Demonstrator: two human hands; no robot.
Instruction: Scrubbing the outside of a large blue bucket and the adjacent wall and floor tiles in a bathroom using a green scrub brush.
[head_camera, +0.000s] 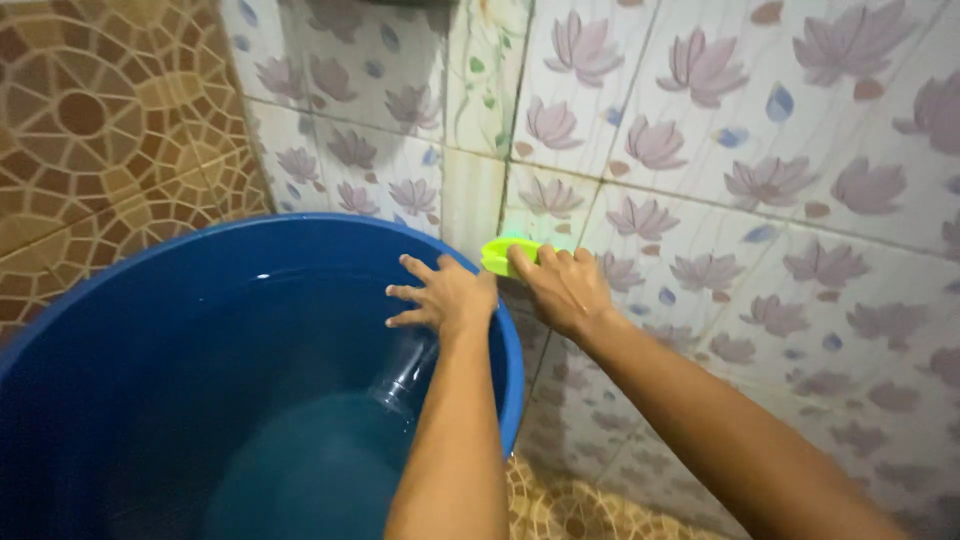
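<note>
Both forearms fill the bottom of my feed, reaching up and away from the head camera toward the wall. Left hand (445, 297) sits over the far rim of a big blue barrel (110, 300), fingers spread wide and flat, palm down; it looks like it's resting on the rim, not gripping anything, though I can't tell for sure if it's actually touching. Right hand (563, 290) is just beside it, nearly knuckle to knuckle, curled around a bright green brush (497, 255), or at least some small green plastic scrubbing thing, since I only see the end poking out past the fingers. That green piece is pressed up against the tiled wall (760, 150), right at the vertical grout line near the corner, just above the barrel's rim. Wall tiles are white-ish with purple flower prints and little blue and brown leaves. Off to the left, the other wall (90, 130) is brown and orange mosaic-pattern tile. Inside the barrel there's water, dark blue-green, sitting pretty low, and I can make out a clear plastic bottle (405, 370) under my left wrist, neck pointing down toward the water, partly hidden by the arm. Down at the bottom between the arms and the barrel there's a strip of yellowish patterned floor (560, 505). Lighting's dim, so finer detail on the brush is lost.
</note>
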